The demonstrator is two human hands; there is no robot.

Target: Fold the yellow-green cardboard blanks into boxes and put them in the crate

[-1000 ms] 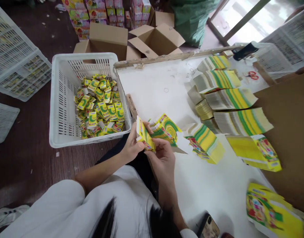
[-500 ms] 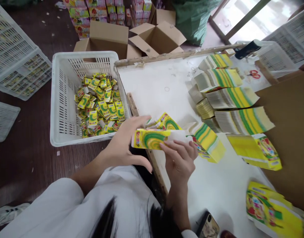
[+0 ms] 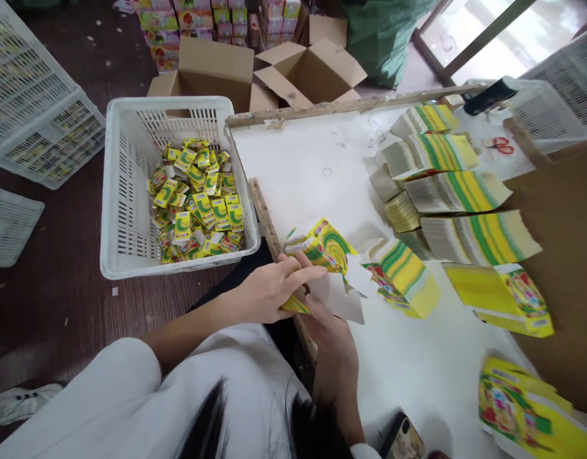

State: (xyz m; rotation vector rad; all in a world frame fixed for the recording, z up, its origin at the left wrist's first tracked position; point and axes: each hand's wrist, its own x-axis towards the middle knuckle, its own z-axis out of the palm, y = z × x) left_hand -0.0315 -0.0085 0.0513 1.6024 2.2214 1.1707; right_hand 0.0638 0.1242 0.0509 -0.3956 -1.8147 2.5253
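Both hands are on one small yellow and green carton (image 3: 339,298) at the table's near left edge; its white flaps face up. My left hand (image 3: 269,290) is closed over its left end, thumb and fingers pressed on the card. From below, my right hand (image 3: 332,338) grips the same carton with fingers partly hidden under it. Just beyond them lies a pile of flat yellow and green cartons (image 3: 332,247). A fanned stack of carton blanks (image 3: 403,274) rests to the right. Left of the table, a white plastic crate (image 3: 110,191) holds many small yellow boxes (image 3: 202,207).
Several rows of stacked carton blanks (image 3: 480,239) line the table's right side, beside a brown cardboard sheet (image 3: 561,210). Red scissors (image 3: 501,146) lie at the far right, a phone (image 3: 403,437) near the front. Open cardboard boxes (image 3: 317,70) stand behind the table.
My left hand, spread beside the carton before, has closed on it. The carton has turned from its printed face to its white flaps, and my right hand has shifted lower.
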